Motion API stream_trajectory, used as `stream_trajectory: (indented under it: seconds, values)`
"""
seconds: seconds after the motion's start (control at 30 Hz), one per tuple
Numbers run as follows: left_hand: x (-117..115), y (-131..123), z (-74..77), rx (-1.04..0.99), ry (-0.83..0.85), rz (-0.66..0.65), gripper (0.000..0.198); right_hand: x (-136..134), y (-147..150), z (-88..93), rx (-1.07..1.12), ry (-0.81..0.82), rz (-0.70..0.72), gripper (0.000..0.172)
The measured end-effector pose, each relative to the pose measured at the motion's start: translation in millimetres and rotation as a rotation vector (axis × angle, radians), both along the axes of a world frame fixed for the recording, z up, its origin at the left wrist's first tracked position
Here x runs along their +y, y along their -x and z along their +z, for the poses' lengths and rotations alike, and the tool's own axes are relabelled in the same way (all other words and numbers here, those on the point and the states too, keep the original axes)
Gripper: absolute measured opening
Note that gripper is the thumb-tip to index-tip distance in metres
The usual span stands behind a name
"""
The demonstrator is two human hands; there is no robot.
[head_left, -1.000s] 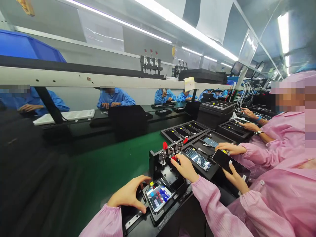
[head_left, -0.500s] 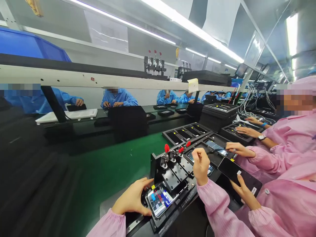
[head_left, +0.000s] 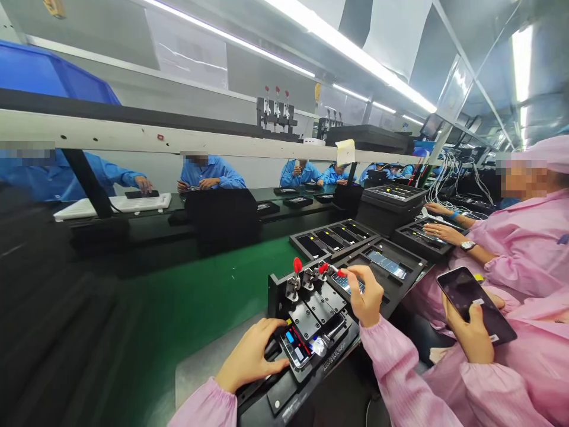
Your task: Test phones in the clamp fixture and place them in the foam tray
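A black clamping fixture (head_left: 272,296) with metal plates and red-tipped toggle clamps stands in front of me. A smartphone (head_left: 296,350) with a lit screen lies in its sliding holder, its far part under the plates. My left hand (head_left: 253,353) spans the phone's near end, thumb on one side and fingertips on the other, by a yellow tab. My right hand (head_left: 365,293) is closed at the red tip of the rightmost toggle clamp lever (head_left: 341,273), its fingertips on it. A crinkled clear film (head_left: 319,345) shows at the phone's edge.
Behind the fixture lie a tray of phones (head_left: 331,237) and a tray (head_left: 413,261) with a phone inside. A co-worker's hand (head_left: 473,326) holds a dark phone at the right. Stacked black trays (head_left: 391,207) stand farther back. A green mat (head_left: 200,296) covers the bench.
My left hand and the phone have slid inward under the plates. My right hand has come onto the red lever tip. The co-worker's phone has moved right, and another hand has left the tray.
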State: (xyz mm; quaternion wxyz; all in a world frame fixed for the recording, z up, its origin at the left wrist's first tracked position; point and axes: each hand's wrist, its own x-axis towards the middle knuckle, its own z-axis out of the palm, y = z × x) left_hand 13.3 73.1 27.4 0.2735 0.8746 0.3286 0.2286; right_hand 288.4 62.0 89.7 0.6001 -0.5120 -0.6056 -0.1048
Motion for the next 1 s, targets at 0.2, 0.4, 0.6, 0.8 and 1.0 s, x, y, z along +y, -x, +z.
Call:
stream_trajectory:
  seconds: [0.2, 0.4, 0.6, 0.8, 1.0]
  values:
    - [-7, -4, 10.2, 0.059, -0.036, -0.043, 0.048, -9, 1, -53.4, -0.177, 0.215, 0.012, 0.032]
    - [-7, -2, 7.0, 0.040, -0.032, -0.042, 0.056, 0, -1, -44.8, 0.232, 0.291, 0.094, 0.033]
    - [-4, 2, -1.1, 0.026, -0.007, -0.045, 0.065, 23, 6, -50.3, 0.312, 0.443, 0.146, 0.033]
    - [-2, 0, -3.9, 0.036, -0.006, -0.053, 0.068, 29, 16, -56.9, 0.338, 0.554, 0.208, 0.037]
    - [-3, -1, -4.4, 0.063, -0.021, -0.064, 0.069, 26, 15, -55.0, 0.352, 0.573, 0.229, 0.040]
